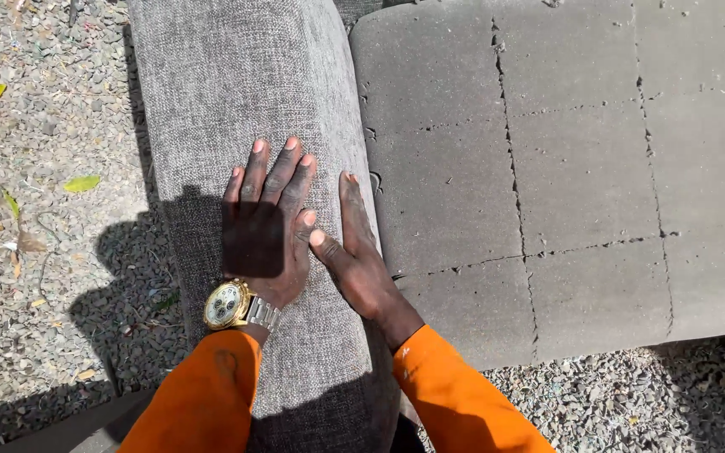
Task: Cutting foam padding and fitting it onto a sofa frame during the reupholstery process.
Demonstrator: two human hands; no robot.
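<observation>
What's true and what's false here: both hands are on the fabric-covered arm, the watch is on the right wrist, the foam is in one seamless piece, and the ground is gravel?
1. Both hands rest on the grey fabric-covered arm. True: the left hand lies flat, the right hand presses its edge.
2. The gold watch is on the right wrist. False: it is on the left wrist.
3. The grey foam is one seamless piece. False: seams run across it.
4. The ground is gravel. True.
</observation>
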